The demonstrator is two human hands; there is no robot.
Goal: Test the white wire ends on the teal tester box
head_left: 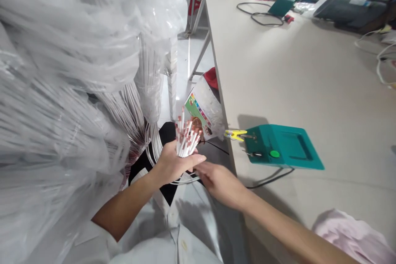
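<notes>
My left hand (pixel 173 164) is closed round a bundle of thin white wires (pixel 186 138) with reddish stripped tips, held upright just left of the table edge. The wires loop down and back into a large clear plastic bag of white wires (pixel 62 90) on my left. My right hand (pixel 218 181) reaches in under the bundle; its fingertips meet the wires below my left hand, partly hidden. A teal tester box (pixel 283 147) sits on the table (pixel 293 70) to the right, with a yellow clip (pixel 235 134) at its left end and a green button.
A second teal box (pixel 281 5) with a coiled black cable (pixel 260 13) lies at the table's far end. White cables trail at the far right edge. A printed plastic packet (pixel 202 111) hangs beside the table. A pink cloth (pixel 355 237) lies bottom right.
</notes>
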